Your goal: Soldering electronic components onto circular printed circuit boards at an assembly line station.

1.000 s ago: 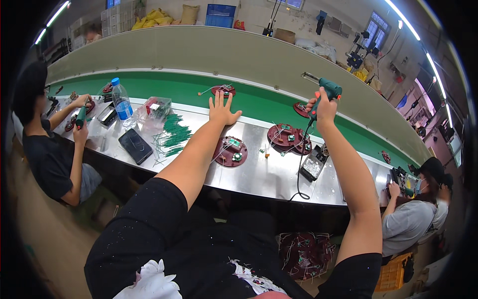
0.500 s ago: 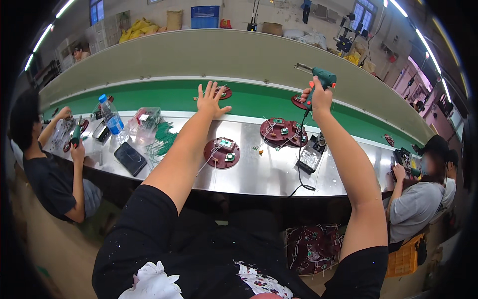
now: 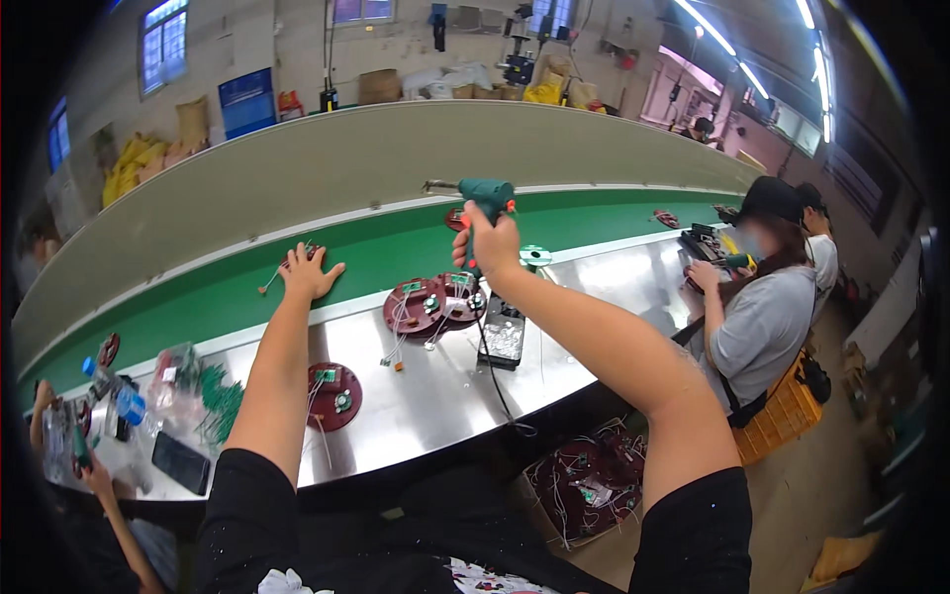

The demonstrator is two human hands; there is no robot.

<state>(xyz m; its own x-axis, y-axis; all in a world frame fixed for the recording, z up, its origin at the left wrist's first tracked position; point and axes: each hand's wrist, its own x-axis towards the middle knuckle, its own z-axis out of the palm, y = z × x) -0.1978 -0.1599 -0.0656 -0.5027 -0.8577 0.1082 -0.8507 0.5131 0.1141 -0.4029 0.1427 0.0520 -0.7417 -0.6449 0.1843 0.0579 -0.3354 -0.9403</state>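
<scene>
My right hand [image 3: 492, 241] is closed round the grip of a green soldering gun [image 3: 487, 191], raised above the belt with its tip to the left. A black cord hangs from it. My left hand [image 3: 313, 277] is spread over the green belt, its fingers over a dark red round base [image 3: 287, 264] with thin wires, mostly hidden; whether they touch it I cannot tell. On the metal bench sit another dark red base [image 3: 336, 411] with a small green board and, to its right, two more side by side [image 3: 418, 315]. A black tray [image 3: 502, 342] with shiny bits stands below my right wrist.
Left on the bench are a dark phone [image 3: 180, 463], green wires [image 3: 222, 401] and a water bottle [image 3: 129, 404]. A box of dark red bases [image 3: 584, 490] stands below the bench edge. Co-workers sit on both sides, the right one [image 3: 767, 297] holding a tool.
The view has turned to the right, so the bench appears shifted left. My left hand is still spread over the belt, and the soldering gun remains raised in my right hand.
</scene>
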